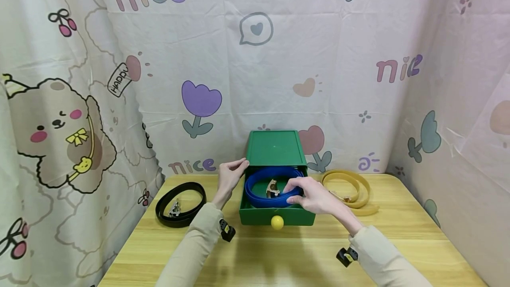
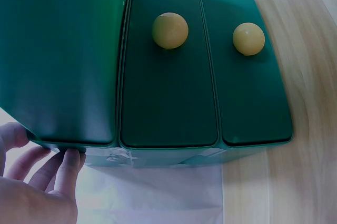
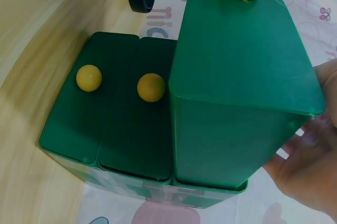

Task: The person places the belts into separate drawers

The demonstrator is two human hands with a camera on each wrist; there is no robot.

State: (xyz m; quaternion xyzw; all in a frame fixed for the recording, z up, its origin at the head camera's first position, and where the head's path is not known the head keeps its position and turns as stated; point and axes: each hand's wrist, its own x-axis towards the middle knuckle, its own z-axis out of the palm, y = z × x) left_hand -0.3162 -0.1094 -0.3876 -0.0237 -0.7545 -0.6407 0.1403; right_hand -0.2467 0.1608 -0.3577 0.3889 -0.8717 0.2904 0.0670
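A green drawer cabinet (image 1: 275, 147) stands at the table's back with its top drawer (image 1: 259, 217) pulled out. Inside that drawer lies a coiled blue belt (image 1: 255, 199) with a gold-coloured buckle (image 1: 272, 188). My right hand (image 1: 314, 195) reaches over the drawer's right wall and pinches the belt's right side between thumb and fingers; in the right wrist view the drawer wall hides the fingertips. My left hand (image 1: 230, 177) grips the cabinet's upper left edge, fingertips against its side (image 2: 68, 158). Yellow round knobs (image 2: 170, 30) mark the two closed lower drawers.
A coiled black belt (image 1: 159, 209) with a silver-coloured buckle lies left of the cabinet on the wooden table (image 1: 275, 256). To the right, a yellow belt (image 1: 364, 189) lies coiled, its end trailing forward. Patterned cloth (image 1: 255, 70) hangs behind and at both sides.
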